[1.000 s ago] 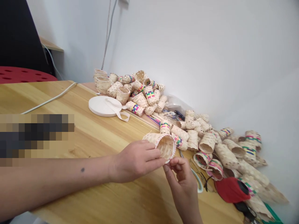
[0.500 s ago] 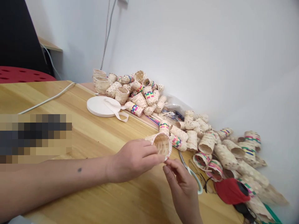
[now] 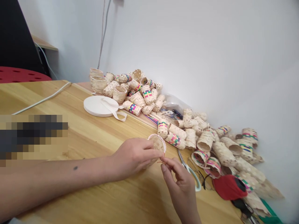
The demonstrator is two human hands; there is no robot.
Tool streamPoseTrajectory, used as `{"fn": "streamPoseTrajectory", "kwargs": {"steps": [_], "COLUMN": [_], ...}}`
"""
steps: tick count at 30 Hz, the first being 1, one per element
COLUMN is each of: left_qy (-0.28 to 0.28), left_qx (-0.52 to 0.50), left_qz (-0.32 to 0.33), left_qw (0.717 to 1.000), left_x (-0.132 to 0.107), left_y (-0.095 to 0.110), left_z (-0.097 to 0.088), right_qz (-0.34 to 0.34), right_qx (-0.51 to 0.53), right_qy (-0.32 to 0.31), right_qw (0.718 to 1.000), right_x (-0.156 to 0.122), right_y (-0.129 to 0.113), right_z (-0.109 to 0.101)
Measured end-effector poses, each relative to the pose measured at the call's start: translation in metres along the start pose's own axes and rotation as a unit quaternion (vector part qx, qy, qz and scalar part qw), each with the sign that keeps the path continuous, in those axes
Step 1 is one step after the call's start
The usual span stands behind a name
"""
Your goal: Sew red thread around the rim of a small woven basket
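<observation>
My left hand is closed around a small woven bamboo basket, whose round mouth has a red-and-white stitched rim. Its fingers hide most of the basket's side and base. Just right of the rim, my right hand has thumb and forefinger pinched together on a thin reddish thread. The thread runs close to the rim by my left fingertips; where it is fastened is too small to tell. Beside my right hand lie scissors with pale green handles.
Woven baskets are heaped along the wall, some with coloured bands. A roll of white ribbon lies on the wooden table. Glasses and a red object are at the right. A white cable crosses the far left.
The basket has tipped in my left hand, so its mouth looks narrower and more of it is behind the fingers. Loose thread now shows at my right fingertips. The view has shifted slightly.
</observation>
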State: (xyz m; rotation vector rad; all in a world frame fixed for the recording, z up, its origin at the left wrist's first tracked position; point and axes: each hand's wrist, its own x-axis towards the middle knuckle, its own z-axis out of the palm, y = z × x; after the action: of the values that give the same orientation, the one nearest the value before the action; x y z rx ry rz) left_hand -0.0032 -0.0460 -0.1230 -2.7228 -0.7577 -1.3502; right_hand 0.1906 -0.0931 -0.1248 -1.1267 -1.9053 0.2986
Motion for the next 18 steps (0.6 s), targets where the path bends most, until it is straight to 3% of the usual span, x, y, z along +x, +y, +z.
{"fn": "streamPoseTrajectory", "kwargs": {"steps": [11, 18], "left_qy": [-0.043, -0.045], "left_qx": [-0.150, -0.164], "left_qz": [-0.148, -0.177], "left_qw": [0.977, 0.969], "left_x": [0.0061, 0.0072], "left_y": [-0.0060, -0.0030], "left_z": [-0.0035, -0.0047], "right_qz": [-0.007, -0.018], "right_qx": [-0.031, -0.037], "right_qy": [0.013, 0.010], "right_qw": [0.999, 0.999], "right_x": [0.0007, -0.0002], "right_y": [-0.0005, 0.0005], "right_z": [0.0004, -0.0002]}}
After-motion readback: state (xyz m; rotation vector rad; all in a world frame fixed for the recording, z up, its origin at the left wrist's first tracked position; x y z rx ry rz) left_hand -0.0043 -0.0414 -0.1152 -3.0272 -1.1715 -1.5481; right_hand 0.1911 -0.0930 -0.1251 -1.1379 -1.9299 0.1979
